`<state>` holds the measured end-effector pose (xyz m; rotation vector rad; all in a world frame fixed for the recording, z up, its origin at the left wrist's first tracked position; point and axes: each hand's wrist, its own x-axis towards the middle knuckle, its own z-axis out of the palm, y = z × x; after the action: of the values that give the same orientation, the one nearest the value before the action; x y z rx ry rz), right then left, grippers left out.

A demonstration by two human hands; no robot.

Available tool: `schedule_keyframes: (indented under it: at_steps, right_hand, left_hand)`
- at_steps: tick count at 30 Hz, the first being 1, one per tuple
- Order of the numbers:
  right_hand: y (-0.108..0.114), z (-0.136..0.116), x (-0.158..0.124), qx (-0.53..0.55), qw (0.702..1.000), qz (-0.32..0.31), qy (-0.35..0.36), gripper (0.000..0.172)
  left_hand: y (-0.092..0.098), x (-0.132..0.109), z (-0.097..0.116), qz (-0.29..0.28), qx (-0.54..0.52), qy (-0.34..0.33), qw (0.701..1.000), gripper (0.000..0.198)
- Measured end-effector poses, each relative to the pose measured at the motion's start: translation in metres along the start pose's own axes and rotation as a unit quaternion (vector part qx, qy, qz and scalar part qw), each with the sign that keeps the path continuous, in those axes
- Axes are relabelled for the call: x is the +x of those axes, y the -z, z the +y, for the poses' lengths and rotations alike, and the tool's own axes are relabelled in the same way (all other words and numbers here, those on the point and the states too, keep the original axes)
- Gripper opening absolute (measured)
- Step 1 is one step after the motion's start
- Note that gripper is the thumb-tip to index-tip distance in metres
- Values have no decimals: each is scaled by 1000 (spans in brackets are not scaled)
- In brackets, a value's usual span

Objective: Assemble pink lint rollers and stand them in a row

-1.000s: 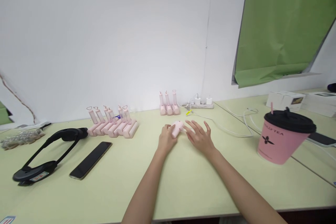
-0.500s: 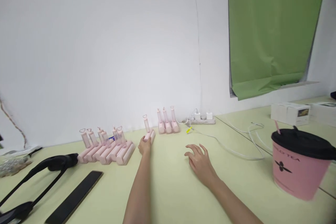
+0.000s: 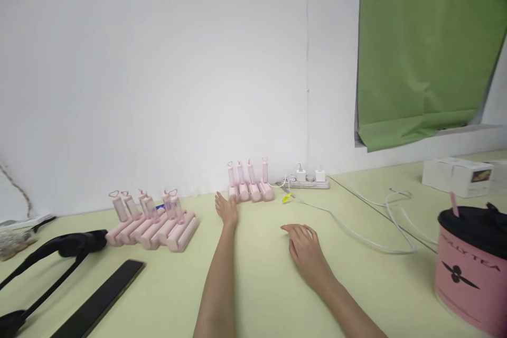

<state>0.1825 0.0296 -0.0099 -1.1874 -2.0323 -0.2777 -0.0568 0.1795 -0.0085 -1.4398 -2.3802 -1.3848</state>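
Observation:
Near the wall, my left hand (image 3: 227,209) is open, its fingers stretched out beside a pink piece with a clear upright tube (image 3: 233,191). The thumb side lies close to that piece; whether they touch I cannot tell. It stands at the left end of a row of several like pieces (image 3: 255,193), each a rounded pink base with a tube on top. Lower and to the right, my right hand (image 3: 308,253) hovers over or rests on the table with its fingers loosely bent and apart, holding nothing.
Several more pink pieces (image 3: 150,229) stand at the left on the pale table (image 3: 257,274). Close by are a black headset-like frame (image 3: 75,245) and a dark flat slab (image 3: 101,296). Rightward are a power strip (image 3: 309,184), white cables (image 3: 356,240), a white box (image 3: 455,177) and a pink cup (image 3: 471,274).
The pink piece held by my left hand now stands at the left end of the back row. My left hand has let go and straightened its fingers. The view has shifted slightly.

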Motion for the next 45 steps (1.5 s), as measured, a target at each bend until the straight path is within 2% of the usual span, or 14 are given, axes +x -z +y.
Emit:
schedule_keyframes:
  at_steps: [3,5,9,11,15,19,23,26,30,34,36,39,41,45]
  right_hand:
    - [0,1,0,-1,1000,6,7,39]
    - [0,1,0,-2,1000,10,10,37]
    - [-1,2,0,-1,1000,16,14,34]
    - [-1,2,1,3,1000,15,14,32]
    - [1,3,0,13,1000,13,14,29]
    - [4,2,0,23,1000,8,8,27]
    - [6,0,0,43,999,9,-9,26]
    - [7,-1,0,59,998,9,-32,25]
    - [10,-1,1,92,994,16,-60,25]
    - [14,13,5,158,969,115,-149,26]
    - [15,23,6,187,945,163,-214,28]
    - [15,31,6,213,924,174,-267,28]
    - [15,29,5,218,931,152,-250,27]
    - [15,15,2,191,964,75,-171,23]
  left_hand:
    - [32,-15,-6,134,57,-65,987,47]
    - [60,-23,-15,175,96,-101,975,41]
    - [115,-28,-46,239,169,-41,955,44]
    - [134,-30,-65,223,219,-27,950,48]
    - [154,-39,-95,132,289,-75,945,43]
    - [158,-55,-98,103,305,-139,937,39]
    - [151,-79,-75,72,248,-217,941,42]
    - [140,-91,-52,11,199,-240,950,48]
    - [127,-85,-30,-120,105,-250,955,50]
    - [122,-73,-26,-181,80,-236,951,55]
    - [122,-72,-28,-189,79,-233,951,57]
    - [123,-76,-33,-173,60,-229,956,56]
    - [121,-81,-36,-144,47,-231,961,56]
    - [117,-90,-41,-100,33,-221,970,54]
